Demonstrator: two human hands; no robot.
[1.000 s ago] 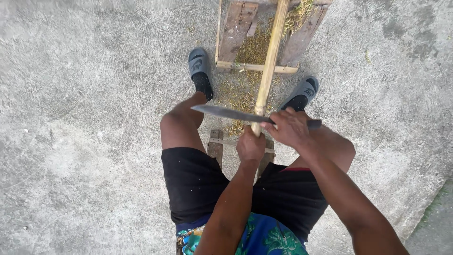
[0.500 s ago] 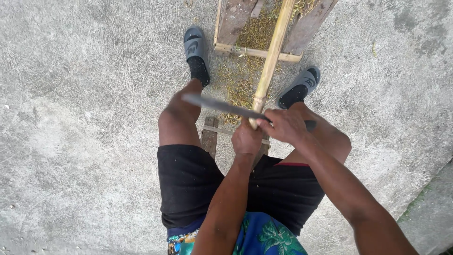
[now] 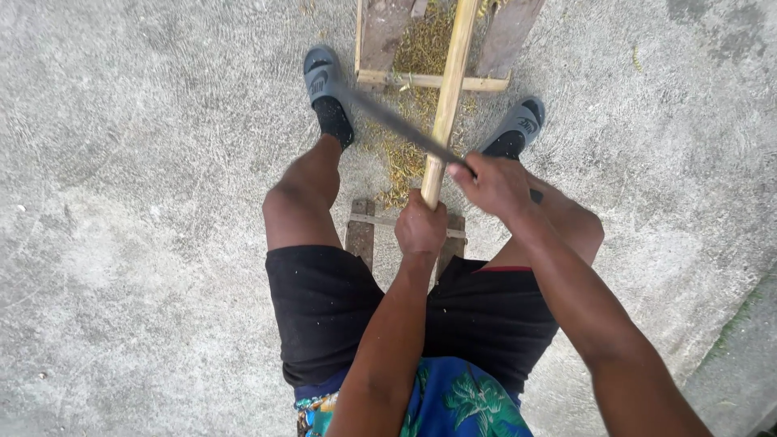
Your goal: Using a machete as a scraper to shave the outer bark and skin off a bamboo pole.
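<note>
At frame centre the left hand (image 3: 420,228) grips the bamboo pole (image 3: 450,89) while the right hand (image 3: 495,184) clasps the long knife (image 3: 396,123) laid across it, so a slipping blade could likely cut the nearby fingers.

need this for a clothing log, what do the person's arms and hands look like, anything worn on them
Both arms are bare, with no sleeves in view. The left hand and right hand wear no gloves, and no rings, watch or bands show on hands or wrists.
</note>
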